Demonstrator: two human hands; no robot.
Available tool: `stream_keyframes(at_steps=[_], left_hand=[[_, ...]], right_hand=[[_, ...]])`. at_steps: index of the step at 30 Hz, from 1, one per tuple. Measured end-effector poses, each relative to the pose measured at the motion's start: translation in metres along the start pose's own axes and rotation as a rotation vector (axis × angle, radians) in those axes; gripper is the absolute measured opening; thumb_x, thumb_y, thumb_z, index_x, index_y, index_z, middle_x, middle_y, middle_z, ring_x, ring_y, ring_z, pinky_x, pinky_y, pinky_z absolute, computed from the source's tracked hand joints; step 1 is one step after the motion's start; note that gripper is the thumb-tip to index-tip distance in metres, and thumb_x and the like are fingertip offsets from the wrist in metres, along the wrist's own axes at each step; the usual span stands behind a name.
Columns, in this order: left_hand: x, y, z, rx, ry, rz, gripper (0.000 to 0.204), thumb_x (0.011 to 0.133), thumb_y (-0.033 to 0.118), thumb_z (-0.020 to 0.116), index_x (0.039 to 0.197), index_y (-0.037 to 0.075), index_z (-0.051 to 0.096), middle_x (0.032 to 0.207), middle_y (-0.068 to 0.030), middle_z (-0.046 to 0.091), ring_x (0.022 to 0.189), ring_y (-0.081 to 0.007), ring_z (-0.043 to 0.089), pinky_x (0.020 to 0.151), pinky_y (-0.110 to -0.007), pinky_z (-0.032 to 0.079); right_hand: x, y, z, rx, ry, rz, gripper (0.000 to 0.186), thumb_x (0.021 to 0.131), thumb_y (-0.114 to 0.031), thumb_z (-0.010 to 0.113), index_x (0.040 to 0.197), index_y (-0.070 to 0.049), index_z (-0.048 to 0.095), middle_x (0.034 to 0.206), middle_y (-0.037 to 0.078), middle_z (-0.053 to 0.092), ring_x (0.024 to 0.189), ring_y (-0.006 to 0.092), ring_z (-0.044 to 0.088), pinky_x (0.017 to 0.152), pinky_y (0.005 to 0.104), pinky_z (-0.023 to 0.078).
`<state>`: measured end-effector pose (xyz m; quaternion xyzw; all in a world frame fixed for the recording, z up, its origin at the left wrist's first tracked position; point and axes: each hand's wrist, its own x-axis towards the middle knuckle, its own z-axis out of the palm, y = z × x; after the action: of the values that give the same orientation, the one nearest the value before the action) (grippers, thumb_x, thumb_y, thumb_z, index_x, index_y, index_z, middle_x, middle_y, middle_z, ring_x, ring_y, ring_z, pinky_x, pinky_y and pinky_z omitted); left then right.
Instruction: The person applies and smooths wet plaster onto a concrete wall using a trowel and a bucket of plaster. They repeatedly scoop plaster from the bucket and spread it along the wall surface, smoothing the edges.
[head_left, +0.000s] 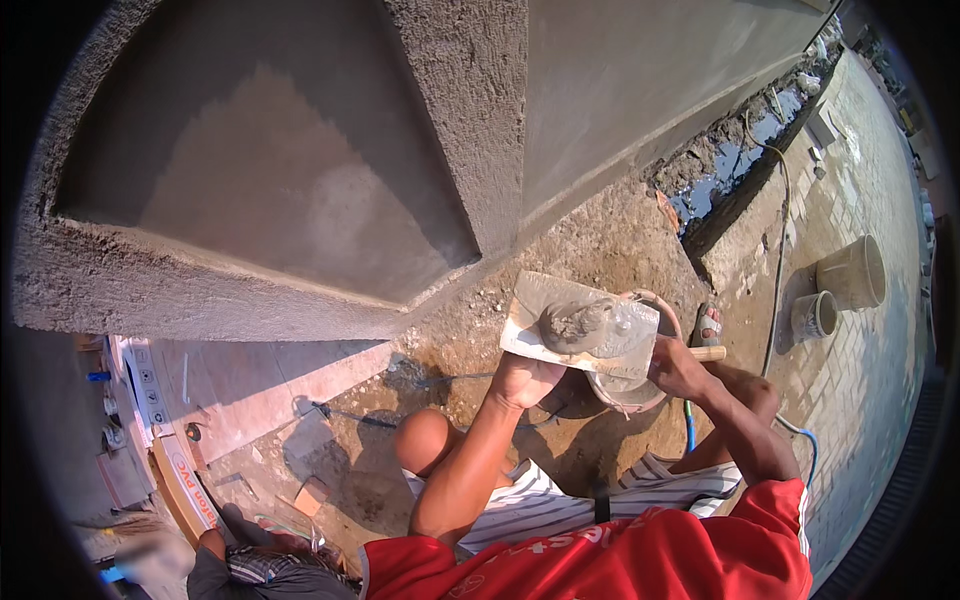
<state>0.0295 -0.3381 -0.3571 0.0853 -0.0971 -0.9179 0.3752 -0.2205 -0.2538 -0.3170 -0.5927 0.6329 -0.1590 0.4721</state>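
Note:
My left hand (528, 380) grips a pale rectangular mortar board (522, 335) from below, at its near left corner. The fingers are hidden under it. A wet grey heap of mortar (580, 325) lies on the board, spread smoother toward the right. My right hand (677, 368) is closed at the board's right edge, on a tool whose wooden handle (709, 353) pokes out to the right. Its working end is hidden. Below the board stands a round bucket (655, 400), partly covered by the board and my right hand.
A plastered wall (620, 110) and a rough-edged recessed panel (270, 170) rise ahead. Two buckets (850, 272) (815, 316) stand on paving at right, near a hose (782, 240). A wet ditch (735, 165) runs along the wall. Another person (265, 565) is at lower left, by long boxes (180, 480).

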Motion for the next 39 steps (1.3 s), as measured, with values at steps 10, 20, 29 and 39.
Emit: stream_keyframes(at_steps=[10,20,29,39], left_hand=[[0.001,0.009,0.007,-0.029,-0.029,0.087,0.058,0.078,0.026,0.068,0.13,0.013,0.045,0.131,-0.0039,0.05,0.12,-0.0223,0.047,0.102,-0.042,0.037],[-0.006,0.013,0.01,-0.115,-0.033,0.102,0.065,0.075,0.018,0.071,0.131,0.006,0.041,0.129,-0.0076,0.05,0.119,-0.0206,0.048,0.102,-0.038,0.038],[-0.011,0.015,0.004,-0.07,0.005,0.123,0.058,0.078,0.013,0.069,0.129,0.004,0.043,0.126,-0.0069,0.053,0.115,-0.0174,0.051,0.1,-0.034,0.041],[-0.018,0.01,0.009,0.027,0.07,0.274,0.042,0.082,0.003,0.059,0.123,0.004,0.048,0.123,-0.0077,0.054,0.114,-0.0198,0.052,0.099,-0.036,0.042]], right_hand=[[0.045,-0.072,0.084,1.528,0.295,-0.246,0.066,0.069,-0.02,0.079,0.125,-0.011,0.045,0.121,0.003,0.054,0.116,0.0206,0.049,0.101,0.0384,0.039],[0.072,-0.063,0.11,1.599,0.315,-0.319,0.073,0.062,-0.037,0.08,0.124,-0.012,0.049,0.121,0.002,0.055,0.115,0.0219,0.05,0.102,0.0418,0.037],[0.091,-0.057,0.11,1.691,0.228,-0.346,0.056,0.07,-0.027,0.076,0.119,-0.01,0.054,0.117,0.006,0.059,0.107,0.0234,0.056,0.097,0.0427,0.041],[0.115,-0.054,0.121,1.909,0.056,-0.433,0.063,0.07,-0.032,0.076,0.123,-0.009,0.052,0.119,0.007,0.058,0.112,0.0248,0.053,0.098,0.0439,0.041]])
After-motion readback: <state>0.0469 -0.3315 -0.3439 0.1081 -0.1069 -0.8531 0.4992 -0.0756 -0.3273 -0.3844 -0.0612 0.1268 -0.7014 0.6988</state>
